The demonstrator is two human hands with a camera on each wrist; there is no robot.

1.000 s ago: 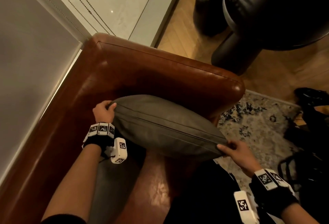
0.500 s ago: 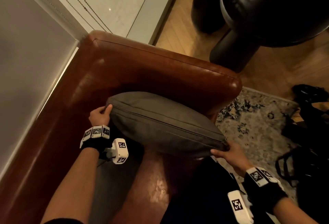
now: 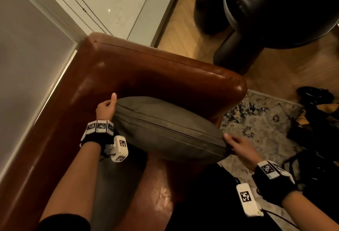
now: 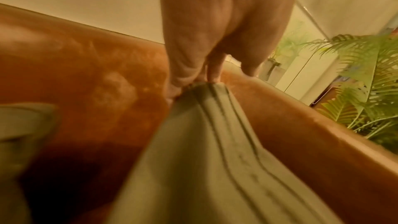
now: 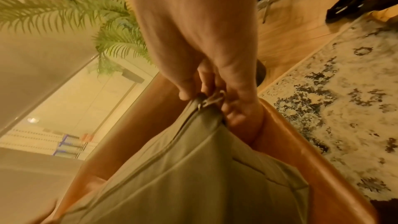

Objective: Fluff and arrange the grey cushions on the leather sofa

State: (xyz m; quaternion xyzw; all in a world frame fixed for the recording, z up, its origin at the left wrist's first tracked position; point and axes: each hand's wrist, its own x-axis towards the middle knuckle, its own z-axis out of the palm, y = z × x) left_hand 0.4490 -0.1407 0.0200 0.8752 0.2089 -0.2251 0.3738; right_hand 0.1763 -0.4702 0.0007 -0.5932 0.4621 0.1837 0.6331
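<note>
A grey cushion (image 3: 168, 130) stands on edge in the corner of the brown leather sofa (image 3: 165, 76), close to the armrest. My left hand (image 3: 105, 107) holds its left corner (image 4: 200, 88) with the fingers, and the thumb sticks up free of the fabric. My right hand (image 3: 233, 144) pinches the right corner by the zip pull (image 5: 210, 99). A second grey cushion (image 3: 113, 185) lies on the seat below my left forearm, and it also shows in the left wrist view (image 4: 21, 134).
A patterned rug (image 3: 266, 120) lies on the wooden floor right of the sofa. A black rounded chair (image 3: 275, 10) stands beyond the armrest, and dark bags (image 3: 315, 113) sit at the right. A leafy plant (image 4: 366, 91) stands behind the sofa, and a wall runs along the left.
My left thumb has lifted off the cushion's corner and now points up. The cushion and my right hand have hardly moved.
</note>
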